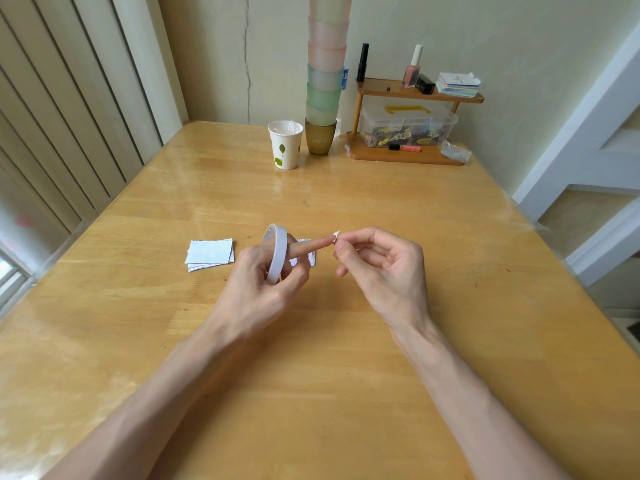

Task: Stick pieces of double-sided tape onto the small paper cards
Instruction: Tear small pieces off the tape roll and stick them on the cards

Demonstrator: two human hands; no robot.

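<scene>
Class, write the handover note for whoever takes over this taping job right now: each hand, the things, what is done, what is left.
Left hand: holds the tape roll, index finger straight out.
Right hand: pinches a small tape piece at that fingertip.
Card stack: on the table, left of the hands; another card lies partly hidden behind the left hand.
Done: no taped card is visible.
Left: stick this piece on a card, then repeat.
</scene>
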